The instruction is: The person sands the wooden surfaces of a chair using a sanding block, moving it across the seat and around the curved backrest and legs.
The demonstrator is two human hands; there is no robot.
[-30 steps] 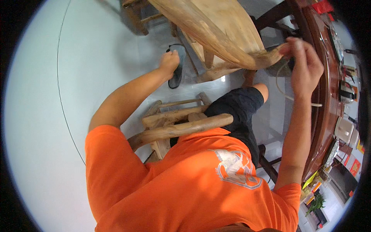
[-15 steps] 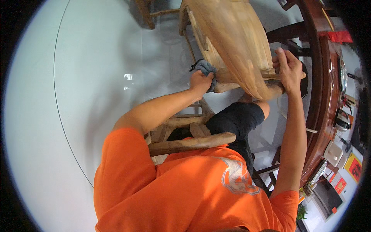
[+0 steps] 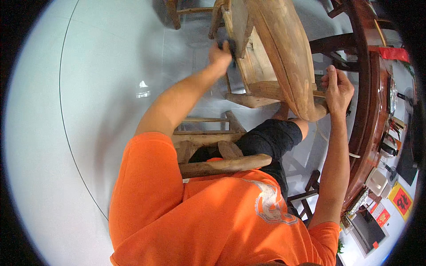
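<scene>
In front of me a brown wooden chair (image 3: 286, 57) is tipped over, its broad curved board toward me. My left hand (image 3: 219, 57) is closed on a dark blue-grey cloth (image 3: 228, 44) at the chair's left side, and the cloth is mostly hidden behind the fingers. At the chair's right, my right hand (image 3: 340, 92) is closed around the end of a wooden part, thumb pointing up. The palm side of that grip is hidden from view.
I sit on another wooden chair (image 3: 226, 165) with a rounded armrest. A dark red wooden table (image 3: 370, 111) runs along the right, bearing a kettle (image 3: 389, 146) and other items. More wooden furniture legs (image 3: 173, 15) stand at the far left on the pale tiled floor (image 3: 102, 66).
My left hand has moved away from me with the cloth, from the chair's near corner up along its left side. The chair has turned slightly, and my right hand has shifted a little nearer.
</scene>
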